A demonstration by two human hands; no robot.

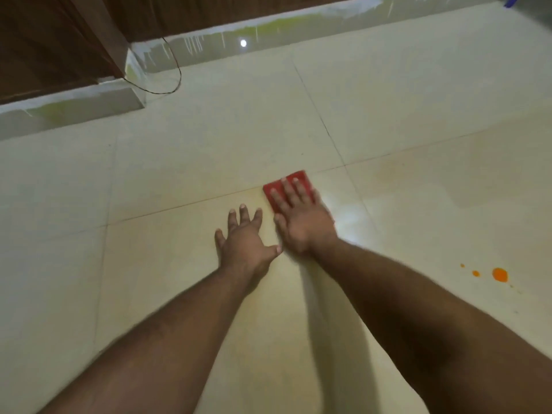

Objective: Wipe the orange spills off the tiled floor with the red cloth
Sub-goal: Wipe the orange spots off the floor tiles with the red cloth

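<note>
A folded red cloth point(298, 179) lies flat on the cream tiled floor point(209, 150), across a grout line. My right hand point(301, 222) presses down on it with fingers spread flat, covering its near half. My left hand point(243, 237) rests palm down on the bare tile just left of it, fingers apart, holding nothing. Orange spills point(499, 274) sit on the floor far to the right of both hands: one larger blob and two smaller drops. A faint yellowish smear shows on the tiles around the cloth.
A paint-streaked skirting point(268, 28) runs along the far wall under dark wooden panelling point(53, 46). A thin black wire point(176, 76) loops on the floor by the wall corner. A blue object point(511, 0) peeks in at the top right.
</note>
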